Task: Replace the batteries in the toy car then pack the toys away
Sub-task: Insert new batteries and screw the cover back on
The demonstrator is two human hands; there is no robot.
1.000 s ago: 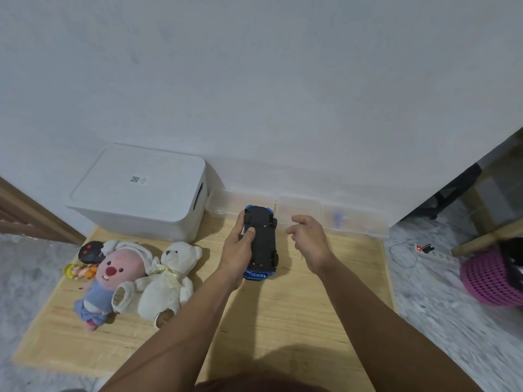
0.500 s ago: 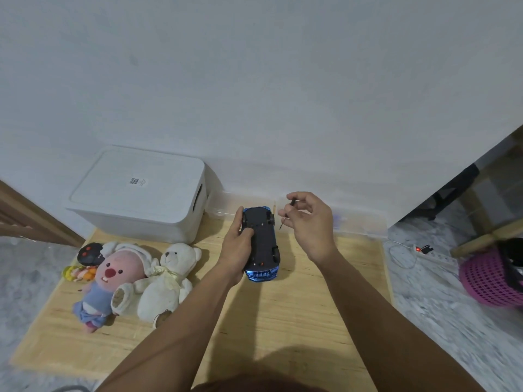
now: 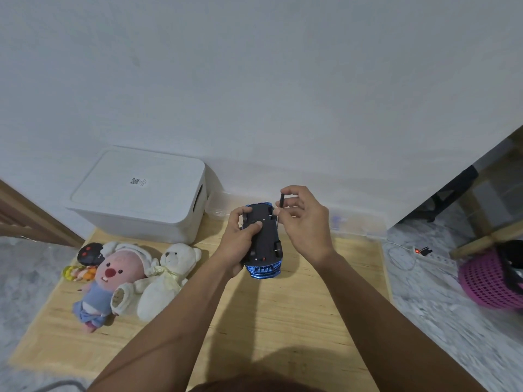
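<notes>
Near the middle of the frame the left hand (image 3: 240, 244) grips the car (image 3: 264, 241), which is turned belly-up so its black underside and wheels face the camera, the shiny blue end pointing toward the bottom of the frame. The thumb lies across the underside and the fingers curl round the car's left flank. Just to the right of the car, the right hand (image 3: 304, 219) pinches a thin dark screwdriver (image 3: 281, 203) between thumb and fingers; the tool stands roughly upright beside the car's upper right corner, its handle poking above the fingers, and I cannot tell whether its tip touches the car. Both hands are held above a pale wooden table (image 3: 297, 306). At the left of the table lies a cluster of soft toys: a white bear (image 3: 167, 275) on its back, touching a pink plush (image 3: 113, 281) in blue clothes beside it, with a black toy (image 3: 89, 253) and a small yellow-orange doll (image 3: 77, 273) tucked at the far left. Above them, in the left middle of the frame, a white lidded box (image 3: 138, 193) sits against the wall. A clear tray (image 3: 353, 222) runs along the wall behind the hands. At the right edge, on the floor, are a power strip (image 3: 427, 256) with a red light and a purple basket (image 3: 489, 281).
</notes>
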